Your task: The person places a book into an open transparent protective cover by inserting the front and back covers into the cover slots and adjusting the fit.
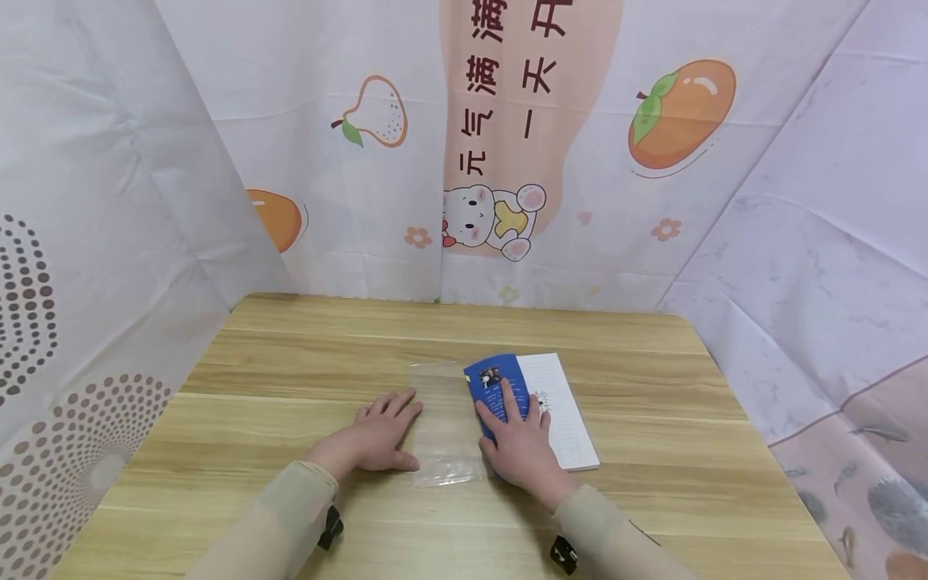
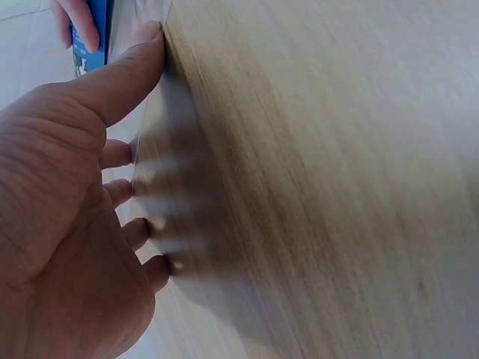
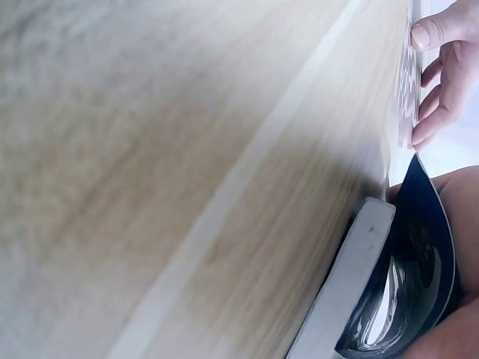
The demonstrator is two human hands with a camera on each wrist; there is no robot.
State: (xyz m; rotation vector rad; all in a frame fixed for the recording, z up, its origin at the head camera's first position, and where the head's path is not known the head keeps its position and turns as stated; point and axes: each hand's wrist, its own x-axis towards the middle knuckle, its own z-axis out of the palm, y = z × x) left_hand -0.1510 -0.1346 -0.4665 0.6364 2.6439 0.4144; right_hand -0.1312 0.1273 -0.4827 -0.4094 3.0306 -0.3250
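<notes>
A book lies on the table with its front cover turned over to the left, showing a blue panel with a small photo and white print. Over that blue cover rests my right hand, fingers spread and pressing on it. Seen from the right wrist, the cover bows up from the thick page block. A clear plastic sheet lies flat to the left of the book. My left hand, fingers extended, rests at the sheet's left edge, thumb and fingertips touching down there.
The wooden table has rounded far corners. Behind it hangs a white printed curtain with fruit and characters, and more cloth drapes both sides. Dark wrist devices sit under both sleeves.
</notes>
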